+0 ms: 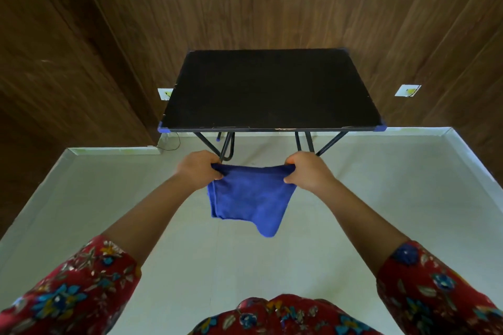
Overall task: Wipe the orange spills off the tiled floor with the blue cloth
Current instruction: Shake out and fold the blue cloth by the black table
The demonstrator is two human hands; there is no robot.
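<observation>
The blue cloth [251, 198] hangs in the air in front of me, stretched along its top edge between both hands. My left hand [200, 170] pinches its upper left corner and my right hand [306, 171] pinches its upper right corner. The cloth droops down, with one lower corner hanging lowest at the right. It is held above the pale tiled floor [136, 198]. No orange spill shows on the floor I can see.
A small black folding table [272, 90] with blue corner caps stands just beyond my hands, against a dark wooden wall [81, 49]. White wall sockets [407, 90] sit low on the wall at both sides. A thin cable lies near the table's left leg.
</observation>
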